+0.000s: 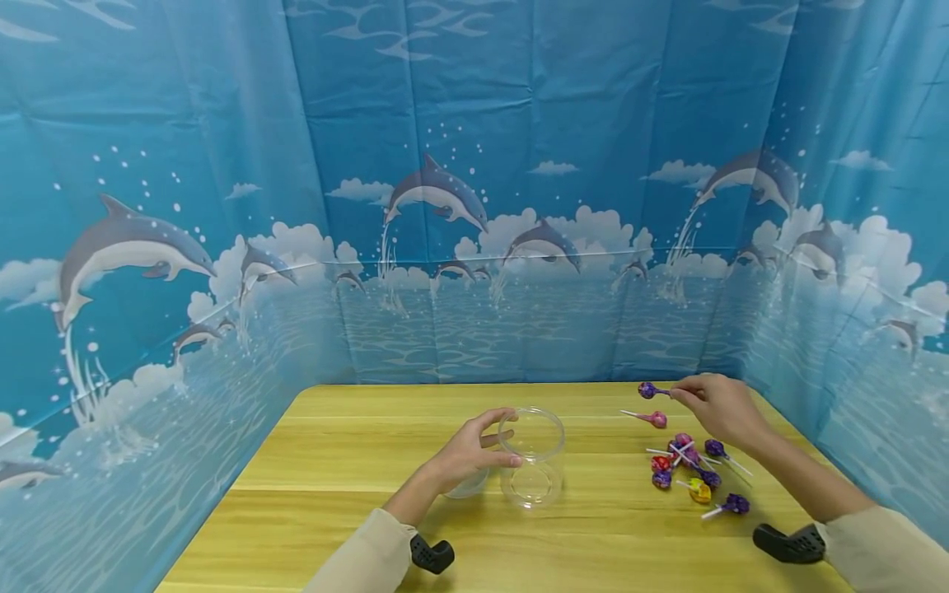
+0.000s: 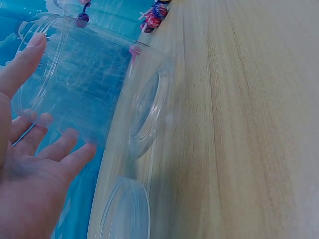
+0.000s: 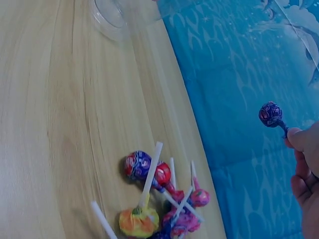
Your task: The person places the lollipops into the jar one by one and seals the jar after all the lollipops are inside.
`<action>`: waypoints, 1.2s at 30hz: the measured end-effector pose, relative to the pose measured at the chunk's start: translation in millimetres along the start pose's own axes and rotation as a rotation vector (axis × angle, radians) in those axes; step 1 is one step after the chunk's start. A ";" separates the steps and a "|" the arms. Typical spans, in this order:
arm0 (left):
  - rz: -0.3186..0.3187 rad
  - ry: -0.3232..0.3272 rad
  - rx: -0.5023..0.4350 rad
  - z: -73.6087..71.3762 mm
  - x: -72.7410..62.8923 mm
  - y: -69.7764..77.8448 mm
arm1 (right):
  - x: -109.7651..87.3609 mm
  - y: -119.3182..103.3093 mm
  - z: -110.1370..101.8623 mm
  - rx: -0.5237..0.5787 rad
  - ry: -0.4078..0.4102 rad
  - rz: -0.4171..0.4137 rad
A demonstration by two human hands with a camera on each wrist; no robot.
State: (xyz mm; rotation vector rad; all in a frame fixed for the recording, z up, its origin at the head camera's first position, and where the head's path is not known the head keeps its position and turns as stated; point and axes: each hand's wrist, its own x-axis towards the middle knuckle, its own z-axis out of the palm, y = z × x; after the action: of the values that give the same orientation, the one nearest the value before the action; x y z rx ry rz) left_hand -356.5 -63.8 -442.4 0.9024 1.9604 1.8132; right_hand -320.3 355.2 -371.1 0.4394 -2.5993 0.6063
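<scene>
Yellow wood-grain table (image 1: 311,461), clear jar (image 1: 534,463), clear lid (image 1: 470,487), wrapped lollipops (image 1: 691,456)

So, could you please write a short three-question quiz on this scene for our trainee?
1. Which hand holds a purple lollipop by its stick?
2. In the head view, the yellow lollipop lies: (a) left of the clear jar, (b) right of it, (c) inside it?
3. True or false: the clear jar is full of lollipops.

Key:
1. The right hand.
2. b.
3. False; it is empty.
</scene>
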 end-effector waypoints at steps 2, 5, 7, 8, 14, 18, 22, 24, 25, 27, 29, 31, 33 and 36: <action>0.000 0.000 -0.002 -0.1 -0.2 0.0 | 3.2 -4.1 3.7 0.014 0.001 -0.013; -0.004 0.001 -0.002 -0.9 -1.0 -0.3 | 7.8 -11.3 9.6 0.029 0.002 -0.029; -0.007 0.002 -0.001 -1.5 -1.5 -0.5 | 11.0 -16.2 13.9 0.041 0.001 -0.033; -0.009 0.002 0.000 -1.7 -1.7 -0.6 | 12.2 -19.1 16.0 0.044 0.002 -0.034; -0.013 -0.001 0.002 -1.2 -2.2 -0.1 | 19.9 -36.9 25.1 0.094 -0.014 -0.041; -0.010 0.000 0.006 -1.6 -2.5 1.0 | 26.0 -50.5 30.5 0.136 -0.041 -0.055; -0.003 0.001 0.011 -2.7 -1.5 1.0 | 31.8 -62.7 37.3 0.165 -0.063 -0.087; -0.002 -0.002 0.011 -2.8 -0.8 1.1 | 34.5 -67.5 40.7 0.168 -0.069 -0.107; -0.003 -0.002 0.012 -2.6 -0.5 1.2 | 35.7 -69.9 42.2 0.173 -0.073 -0.116; -0.007 -0.003 0.011 -2.0 -0.2 1.7 | 37.8 -74.4 44.8 0.182 -0.081 -0.134; -0.011 -0.004 0.006 -1.3 -0.2 2.2 | 40.2 -79.1 47.2 0.192 -0.089 -0.159; -0.011 -0.003 0.006 -1.1 0.0 1.8 | 42.3 -85.1 48.8 0.203 -0.100 -0.183; -0.010 -0.001 0.005 -1.0 0.2 1.2 | 44.7 -91.2 51.1 0.211 -0.115 -0.209; -0.009 0.003 0.006 -1.2 0.7 0.4 | 48.8 -99.8 56.0 0.229 -0.142 -0.244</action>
State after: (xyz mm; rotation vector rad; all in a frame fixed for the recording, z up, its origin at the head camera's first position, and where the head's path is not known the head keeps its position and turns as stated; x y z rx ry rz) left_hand -357.7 -64.3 -441.8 0.8920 1.9697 1.8059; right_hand -341.7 233.3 -359.2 0.8876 -2.5605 0.8155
